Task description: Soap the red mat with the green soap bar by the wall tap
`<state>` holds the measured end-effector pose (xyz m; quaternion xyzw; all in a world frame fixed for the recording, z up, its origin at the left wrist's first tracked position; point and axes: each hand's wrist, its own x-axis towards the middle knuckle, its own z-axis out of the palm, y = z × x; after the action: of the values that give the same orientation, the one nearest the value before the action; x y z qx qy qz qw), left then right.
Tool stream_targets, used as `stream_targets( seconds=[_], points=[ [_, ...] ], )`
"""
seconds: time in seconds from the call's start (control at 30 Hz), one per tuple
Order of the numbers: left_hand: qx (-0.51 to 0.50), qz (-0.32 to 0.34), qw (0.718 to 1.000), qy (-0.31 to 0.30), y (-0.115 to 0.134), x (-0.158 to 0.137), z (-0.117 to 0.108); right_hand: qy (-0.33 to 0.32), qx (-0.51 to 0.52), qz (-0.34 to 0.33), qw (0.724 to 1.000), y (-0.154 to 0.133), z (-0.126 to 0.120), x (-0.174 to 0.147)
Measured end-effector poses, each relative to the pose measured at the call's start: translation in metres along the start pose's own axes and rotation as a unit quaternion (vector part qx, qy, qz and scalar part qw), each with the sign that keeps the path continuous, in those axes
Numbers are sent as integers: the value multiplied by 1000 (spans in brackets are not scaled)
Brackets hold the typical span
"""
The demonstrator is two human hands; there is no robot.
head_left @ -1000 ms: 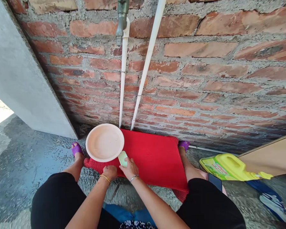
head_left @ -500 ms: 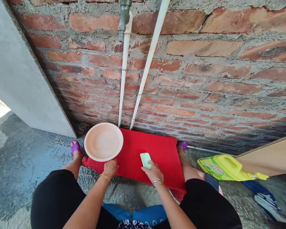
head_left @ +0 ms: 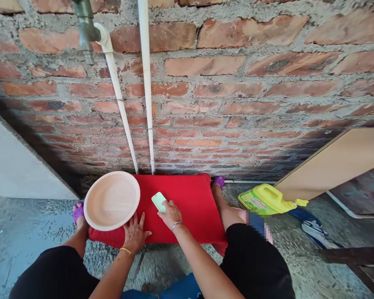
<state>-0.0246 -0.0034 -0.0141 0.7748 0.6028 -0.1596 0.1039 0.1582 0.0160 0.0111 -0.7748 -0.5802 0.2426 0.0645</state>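
Note:
My left hand (head_left: 134,236) lies with spread fingers on the front edge of a red cloth (head_left: 183,199), close by the rim of a pale pink basin (head_left: 112,201). Whether a fingertip touches that rim I cannot tell. In my right hand (head_left: 172,215) is a pale green, rounded block with a small hole at its end, which looks like a scrub brush (head_left: 158,201). Its underside is hidden against the cloth. The basin stands on the left end of the cloth, which covers a low, bench-like support between my feet.
A brick wall (head_left: 212,91) rises behind, with a tap (head_left: 86,33) and two white pipes (head_left: 148,104). A yellow jug (head_left: 263,199) lies on the right near a tan board (head_left: 333,162) and a shoe (head_left: 318,234). A grey slab (head_left: 21,166) leans at left.
My left hand has opened from a closed grip at the cloth's front edge and now lies with fingers spread. The view has swung right, so everything sits further left.

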Motion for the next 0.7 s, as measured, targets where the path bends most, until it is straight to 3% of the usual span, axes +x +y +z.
stream_targets(
  seconds=[0.1,0.2,0.3,0.37,0.43,0.6,0.7],
  points=[
    [22,-4,1000,-4,4,-1,-3,-6,10,41,999,26,-12,4],
    [39,2,999,-10,8,-1,-6,25,36,131,990,74,-32,-2],
    [45,10,999,-15,9,-1,-7,71,55,255,963,115,-49,-11],
    [44,16,999,-20,9,0,-6,94,64,295,949,123,-52,-14],
    [45,22,998,-25,9,0,-7,103,73,261,957,112,-45,-13],
    [47,17,998,-36,10,0,-10,57,38,74,995,42,-14,9],
    [46,13,998,-42,11,0,-12,27,5,29,999,25,-12,23]
  ],
)
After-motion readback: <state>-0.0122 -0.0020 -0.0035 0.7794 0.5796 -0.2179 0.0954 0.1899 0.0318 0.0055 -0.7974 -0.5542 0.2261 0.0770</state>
